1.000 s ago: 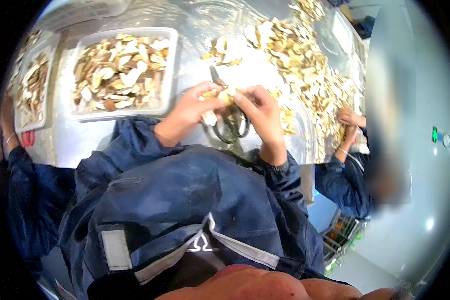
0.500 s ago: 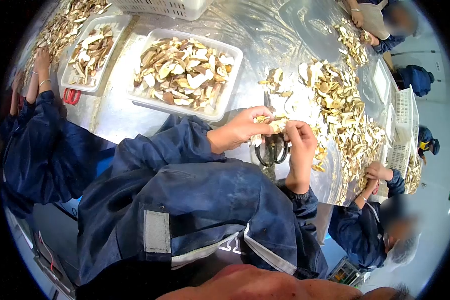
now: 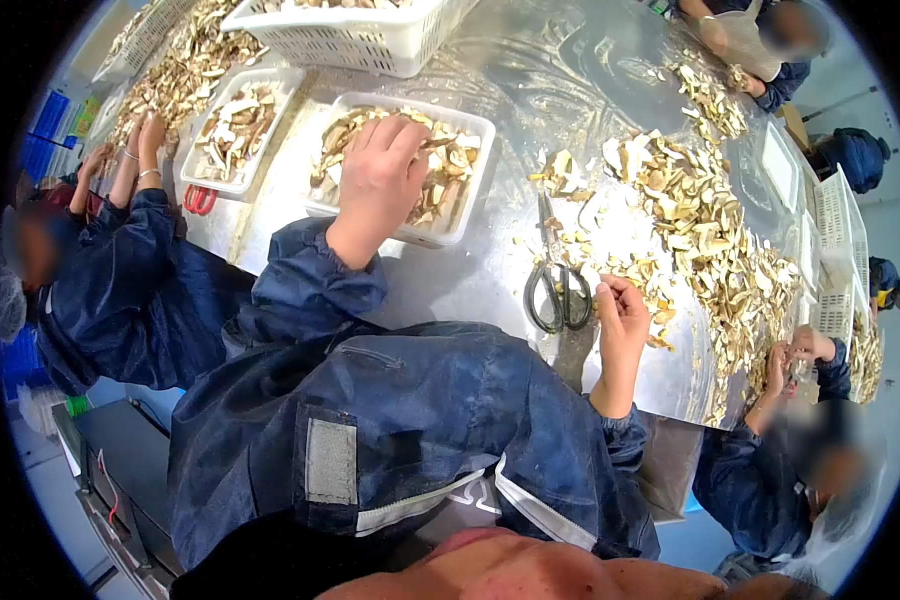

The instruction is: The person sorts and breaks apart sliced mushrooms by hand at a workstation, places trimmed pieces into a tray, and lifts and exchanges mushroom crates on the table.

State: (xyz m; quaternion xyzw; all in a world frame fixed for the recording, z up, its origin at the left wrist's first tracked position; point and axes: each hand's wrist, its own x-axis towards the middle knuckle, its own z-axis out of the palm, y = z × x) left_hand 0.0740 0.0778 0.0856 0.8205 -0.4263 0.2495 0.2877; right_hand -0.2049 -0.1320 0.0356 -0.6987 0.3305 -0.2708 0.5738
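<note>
My left hand (image 3: 382,175) is over the plastic tub (image 3: 478,190) of sliced mushrooms (image 3: 455,165), back of the hand up. Its fingers curl downward and the fingertips are hidden, so I cannot see what they hold. To the right, my right hand (image 3: 622,325) is raised above the table edge, thumb and fingers pinched together. Anything between those fingertips is too small to make out. Beside it, black-handled scissors (image 3: 558,290) lie on the metal table, blades pointing away from me. A large heap of mushroom pieces (image 3: 695,215) spreads beyond my right hand.
A white perforated crate (image 3: 355,45) stands behind the tub. Left of it are a smaller tub (image 3: 235,180), red-handled scissors (image 3: 199,200) and a co-worker's hands (image 3: 142,150) at another mushroom pile. Another co-worker's hands (image 3: 795,355) work at the right edge, near stacked crates (image 3: 840,225).
My hands have parted. The left went from the mushroom piece near the scissors to above the tub; the right stays near the scissors, slightly lower. The view has shifted, showing more of the crate.
</note>
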